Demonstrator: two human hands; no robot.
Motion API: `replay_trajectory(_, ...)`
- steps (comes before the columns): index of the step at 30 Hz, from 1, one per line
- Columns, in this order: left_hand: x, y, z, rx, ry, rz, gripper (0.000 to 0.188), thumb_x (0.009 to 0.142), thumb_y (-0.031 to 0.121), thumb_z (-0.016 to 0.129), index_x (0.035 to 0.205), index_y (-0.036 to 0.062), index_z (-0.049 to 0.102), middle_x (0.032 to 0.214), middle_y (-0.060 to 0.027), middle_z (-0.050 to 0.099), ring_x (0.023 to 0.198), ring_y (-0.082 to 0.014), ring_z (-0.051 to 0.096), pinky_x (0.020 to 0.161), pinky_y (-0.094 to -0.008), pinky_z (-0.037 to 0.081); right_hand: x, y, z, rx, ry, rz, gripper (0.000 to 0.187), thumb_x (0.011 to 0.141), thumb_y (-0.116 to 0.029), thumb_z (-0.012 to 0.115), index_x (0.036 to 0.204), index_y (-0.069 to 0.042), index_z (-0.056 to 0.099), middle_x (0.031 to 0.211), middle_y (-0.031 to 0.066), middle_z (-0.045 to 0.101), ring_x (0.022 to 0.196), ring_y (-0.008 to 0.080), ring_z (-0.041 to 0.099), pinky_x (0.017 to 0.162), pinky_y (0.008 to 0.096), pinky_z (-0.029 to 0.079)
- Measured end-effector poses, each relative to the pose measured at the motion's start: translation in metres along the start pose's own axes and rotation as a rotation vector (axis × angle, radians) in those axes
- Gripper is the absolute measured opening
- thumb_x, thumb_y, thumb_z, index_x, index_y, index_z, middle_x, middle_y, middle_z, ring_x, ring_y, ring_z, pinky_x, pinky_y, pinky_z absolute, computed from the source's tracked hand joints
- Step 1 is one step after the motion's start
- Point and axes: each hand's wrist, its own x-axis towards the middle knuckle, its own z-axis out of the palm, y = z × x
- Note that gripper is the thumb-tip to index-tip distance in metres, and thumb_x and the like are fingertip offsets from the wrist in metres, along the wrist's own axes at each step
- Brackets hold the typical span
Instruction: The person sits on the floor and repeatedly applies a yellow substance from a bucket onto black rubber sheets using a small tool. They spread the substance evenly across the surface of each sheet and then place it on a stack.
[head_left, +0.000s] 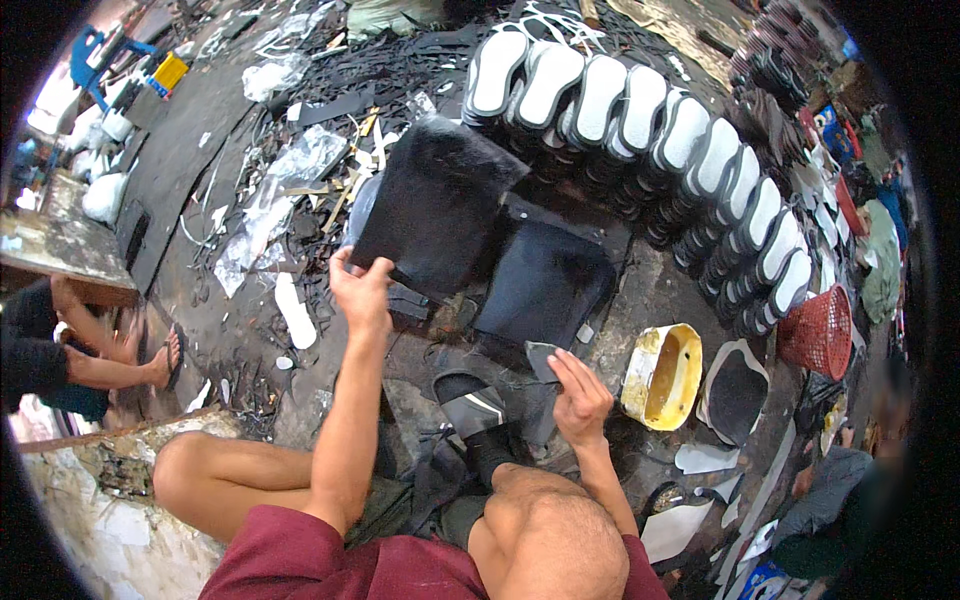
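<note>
My left hand (363,292) pinches the lower left corner of a large black sheet (435,205), which is tilted up in front of me. Between the thumb and fingers of my right hand (582,402) is a small dark grey flat piece (541,360) with a rounded edge. A second black sheet (552,278) lies on the ground just beyond that hand. To its right stands a cut-open yellow and white plastic container (633,388) with yellowish-brown stuff inside. My foot in a dark slipper (470,402) rests between my hands.
Stacks of shoe soles (685,135) with white tops curve along the far right, ending near a red plastic basket (817,332). Scraps and clear plastic (300,165) litter the ground at left. Another person's foot (165,362) is at far left. A dark oval piece (735,395) lies beside the container.
</note>
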Motion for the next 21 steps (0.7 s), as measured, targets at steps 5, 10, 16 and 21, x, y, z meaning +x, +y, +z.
replay_trajectory(5, 0.055, -0.057, -0.052, 0.099, 0.097, 0.004, 0.067, 0.078, -0.009, 0.072, 0.138, 0.0014, 0.042, 0.111, -0.0133, 0.066, 0.092, -0.0190, 0.064, 0.079, -0.0306, 0.053, 0.018, -0.012, -0.017, 0.102, 0.086, 0.074, 0.052, 0.074, 0.013, 0.058, 0.122, -0.004, 0.068, 0.120, 0.0144, 0.071, 0.109, 0.0333, 0.069, 0.095, 0.0419, 0.055)
replay_trajectory(10, -0.078, -0.048, 0.005, 0.653, -0.124, 0.622, 0.050, 0.083, -0.001, 0.067, 0.131, -0.0010, 0.058, 0.138, -0.0199, 0.057, 0.130, -0.0357, 0.053, 0.114, -0.0441, 0.038, 0.032, 0.023, -0.044, 0.086, 0.264, 0.356, 0.034, 0.094, -0.002, 0.061, 0.127, 0.005, 0.062, 0.124, 0.0223, 0.068, 0.115, 0.0365, 0.066, 0.100, 0.0412, 0.050)
replay_trajectory(16, -0.128, -0.156, 0.052, 0.957, -1.172, 0.879, 0.060, 0.078, 0.008, 0.065, 0.137, -0.0011, 0.054, 0.149, -0.0154, 0.052, 0.143, -0.0310, 0.044, 0.122, -0.0446, 0.031, 0.115, 0.070, -0.032, 0.309, 0.339, 0.433, 0.042, 0.098, -0.009, 0.061, 0.135, 0.008, 0.055, 0.134, 0.0221, 0.063, 0.124, 0.0290, 0.062, 0.106, 0.0361, 0.044)
replay_trajectory(21, -0.122, -0.165, 0.037, 0.902, -1.280, 0.968, 0.049, 0.082, 0.011, 0.065, 0.130, 0.0023, 0.061, 0.145, -0.0127, 0.056, 0.139, -0.0280, 0.049, 0.120, -0.0427, 0.036, 0.122, 0.097, 0.028, 0.169, 0.119, 0.622, 0.046, 0.091, -0.012, 0.065, 0.134, 0.005, 0.058, 0.122, 0.0264, 0.068, 0.113, 0.0342, 0.068, 0.098, 0.0400, 0.050)
